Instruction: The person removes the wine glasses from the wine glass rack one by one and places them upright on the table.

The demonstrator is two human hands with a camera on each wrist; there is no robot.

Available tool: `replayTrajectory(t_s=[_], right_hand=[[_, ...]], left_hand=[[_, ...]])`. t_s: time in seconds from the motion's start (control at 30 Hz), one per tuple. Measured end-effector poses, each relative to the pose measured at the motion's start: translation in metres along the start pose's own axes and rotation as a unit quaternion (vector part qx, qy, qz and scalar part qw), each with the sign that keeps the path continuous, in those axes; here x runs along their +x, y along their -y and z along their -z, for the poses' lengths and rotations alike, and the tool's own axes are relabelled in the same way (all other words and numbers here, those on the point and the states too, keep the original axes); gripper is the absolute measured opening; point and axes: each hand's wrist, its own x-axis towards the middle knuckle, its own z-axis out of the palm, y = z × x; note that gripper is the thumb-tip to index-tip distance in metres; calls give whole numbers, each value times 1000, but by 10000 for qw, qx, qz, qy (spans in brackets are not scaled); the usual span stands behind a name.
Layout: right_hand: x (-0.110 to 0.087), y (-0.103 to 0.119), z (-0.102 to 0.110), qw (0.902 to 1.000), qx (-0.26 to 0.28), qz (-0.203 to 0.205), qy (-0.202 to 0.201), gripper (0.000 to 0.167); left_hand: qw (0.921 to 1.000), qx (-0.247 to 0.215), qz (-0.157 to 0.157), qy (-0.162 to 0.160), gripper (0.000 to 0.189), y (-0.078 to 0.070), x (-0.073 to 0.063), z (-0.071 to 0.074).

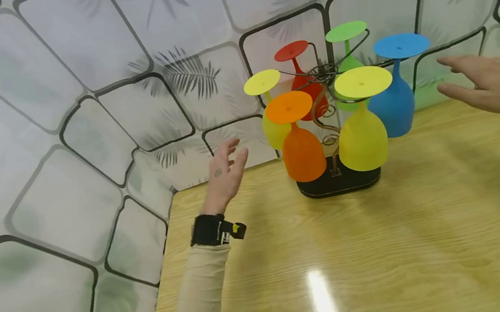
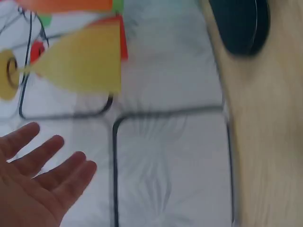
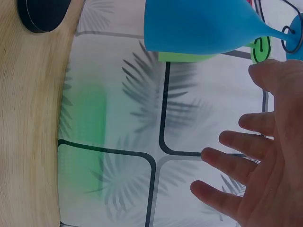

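- Goblets, 6 of them, hang upside down from a dark wire rack [image 1: 323, 76] whose black oval base [image 1: 339, 183] stands near the table's [image 1: 391, 242] far edge, roughly midway along it.
- Front pair, toward the near edge: an orange goblet [image 1: 302, 153] on the left and a large yellow goblet [image 1: 363, 141] on the right, both hanging just above the base.
- Behind them hang a smaller yellow goblet [image 1: 273, 129] at the left, a red goblet [image 1: 305, 84] and a green goblet [image 1: 349, 61] toward the wall, and a blue goblet [image 1: 392, 105] at the right.
- Left hand [image 1: 225, 173] is raised over the table's far-left corner, palm turned toward the rack, fingers spread and loosely straight, gripping nothing; it is near the orange goblet but apart from it.
- In the left wrist view the same hand [image 2: 35, 182] shows an empty palm, with the smaller yellow goblet [image 2: 80, 59] blurred beyond the fingers.
- Right hand [image 1: 493, 82] hovers by the far-right part of the table, fingers extended toward the blue goblet, holding nothing and not touching it.
- In the right wrist view the fingers [image 3: 227, 163] are splayed, and the blue goblet [image 3: 203, 26] hangs just beyond them.
- Each wrist carries a black strap with a yellow tag.
- Wall covering behind the table is white with dark rounded outlines and leaf prints.
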Motion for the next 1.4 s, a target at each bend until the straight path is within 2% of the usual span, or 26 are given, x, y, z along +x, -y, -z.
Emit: replayTrajectory(t_s=[0.07, 0.2, 0.27, 0.37, 0.47, 0.63, 0.77, 1.1, 1.4], right_hand=[[0, 0, -1, 10000, -35, 14, -17, 70], [-2, -2, -5, 10000, 63, 52, 30, 71], [-3, -3, -7, 9998, 167, 72, 54, 71], [-6, -4, -11, 9995, 280, 126, 47, 70], [-10, -4, -15, 9991, 381, 153, 102, 70], [-14, 0, -22, 9982, 532, 201, 167, 69], [-21, 2, -28, 9982, 540, 262, 87, 67], [-31, 1, -37, 9972, 706, 217, 110, 67], [-38, -3, -37, 9972, 725, 135, 114, 67]], left_hand=[[9985, -490, -218, -111, 60, -8, -4, -17], [9910, -1233, -501, -139, 82, -24, -7, -48], [9886, -1406, -527, -146, 94, -31, -6, -58], [9885, -1391, -573, -178, 105, -40, -5, -66], [9890, -1327, -620, -179, 104, -43, -6, -71], [9882, -1287, -792, -251, 79, -42, -7, -77], [9859, -1326, -956, -364, 71, -40, -6, -78], [9852, -1324, -950, -539, 68, -36, 0, -77], [9866, -1302, -755, -622, 67, -34, 8, -79]])
